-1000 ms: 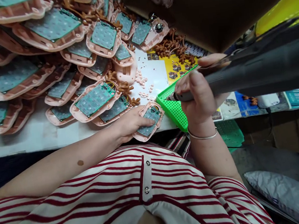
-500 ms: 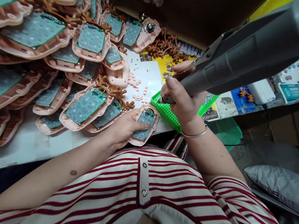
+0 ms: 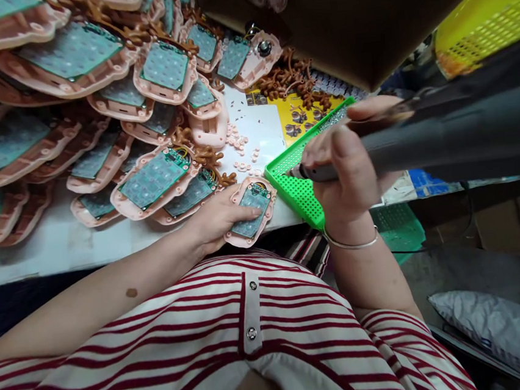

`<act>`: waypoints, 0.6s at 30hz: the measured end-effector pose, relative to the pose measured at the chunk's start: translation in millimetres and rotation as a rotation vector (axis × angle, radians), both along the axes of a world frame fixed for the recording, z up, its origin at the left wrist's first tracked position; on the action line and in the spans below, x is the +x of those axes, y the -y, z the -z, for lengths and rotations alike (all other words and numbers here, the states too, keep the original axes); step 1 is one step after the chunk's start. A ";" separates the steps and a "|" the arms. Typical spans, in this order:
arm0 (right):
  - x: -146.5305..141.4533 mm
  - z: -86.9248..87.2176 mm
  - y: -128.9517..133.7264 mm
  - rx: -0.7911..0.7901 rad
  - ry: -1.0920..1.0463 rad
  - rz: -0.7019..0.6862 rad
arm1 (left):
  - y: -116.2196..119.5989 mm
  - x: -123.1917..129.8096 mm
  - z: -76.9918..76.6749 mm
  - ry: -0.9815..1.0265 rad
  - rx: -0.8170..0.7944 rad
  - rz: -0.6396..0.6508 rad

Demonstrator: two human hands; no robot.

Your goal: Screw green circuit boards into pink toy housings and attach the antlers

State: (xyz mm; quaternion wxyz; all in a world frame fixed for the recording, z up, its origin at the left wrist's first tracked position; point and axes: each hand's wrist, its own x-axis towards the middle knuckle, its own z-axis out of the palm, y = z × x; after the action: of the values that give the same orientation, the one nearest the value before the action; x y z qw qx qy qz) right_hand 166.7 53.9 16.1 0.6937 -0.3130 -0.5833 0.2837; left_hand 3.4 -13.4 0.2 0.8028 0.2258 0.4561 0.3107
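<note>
My left hand [image 3: 219,218] grips a pink plastic shell with a green circuit board [image 3: 251,211], thumb lying across the board, at the table's front edge. My right hand [image 3: 345,171] is wrapped round a dark grey electric screwdriver [image 3: 456,130], whose tip points left over a green perforated basket [image 3: 294,198]. Small metal screws [image 3: 338,117] lie toward the basket's far end. The screwdriver's body is blurred and runs off to the right. Whether a screw sits on its tip, I cannot tell.
Many similar shells with boards [image 3: 155,180] are heaped on the left. Brown antler-shaped parts [image 3: 286,82] and small pink pieces [image 3: 236,139] lie behind the basket. A cardboard box [image 3: 339,22] rises at the back, with a yellow basket [image 3: 479,39] at right.
My right hand and the screwdriver have moved to the right, drawing the tip back along the green basket and uncovering more of it. My left hand still holds the shell in nearly the same place.
</note>
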 end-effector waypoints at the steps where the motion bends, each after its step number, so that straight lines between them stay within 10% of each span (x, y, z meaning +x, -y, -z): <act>1: 0.4 -7.2 5.7 0.039 -0.033 0.027 | -0.1 -0.3 0.6 0.001 0.008 0.005; 6: -1.6 -34.1 42.9 -0.054 -0.059 -0.085 | -0.6 -1.1 2.5 0.002 0.059 -0.023; 18: -20.3 -21.2 84.8 -0.184 -0.072 -0.421 | -2.7 0.2 1.6 0.015 0.114 -0.075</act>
State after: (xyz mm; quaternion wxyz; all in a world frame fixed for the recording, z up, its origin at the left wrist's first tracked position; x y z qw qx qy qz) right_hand 146.4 -30.9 37.2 0.6082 -0.2361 -0.5822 0.4851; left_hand 3.6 -10.6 -1.3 0.7798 0.2514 0.4398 0.3679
